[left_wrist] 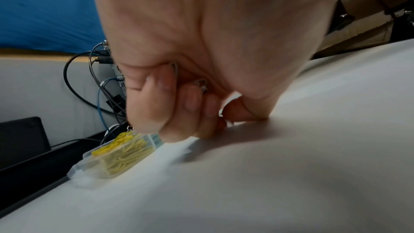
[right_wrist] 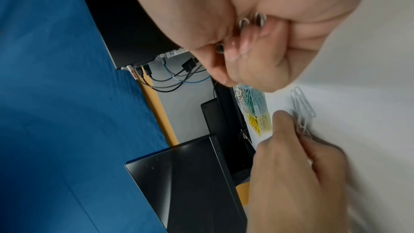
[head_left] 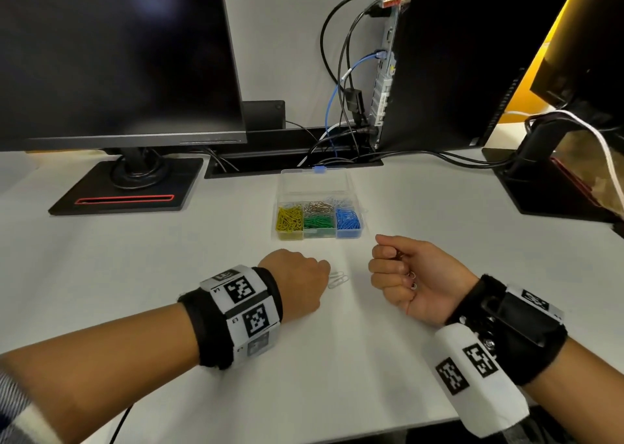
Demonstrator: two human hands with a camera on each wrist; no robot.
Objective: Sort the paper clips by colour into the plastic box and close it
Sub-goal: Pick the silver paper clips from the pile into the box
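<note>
**Inspector:** Left hand (head_left: 297, 280), at 7 o'clock from the plastic box (head_left: 319, 204): fingers curled, pinching the white clips (head_left: 337, 279) on the counter (head_left: 101, 268); silver wire also shows inside that fist. Right hand (head_left: 403, 275), at 5 o'clock: clenched around silver clips (head_left: 412, 280).

**Assistant:** The box?

**Inspector:** Open, lid back, at 12 o'clock. Yellow, green and blue fill the front row; silver and pale clips sit behind.

**Assistant:** Advice?

**Inspector:** Lift the white clips as one bundle. Empty each fist low over its matching compartment, so none spills across dividers.
</note>
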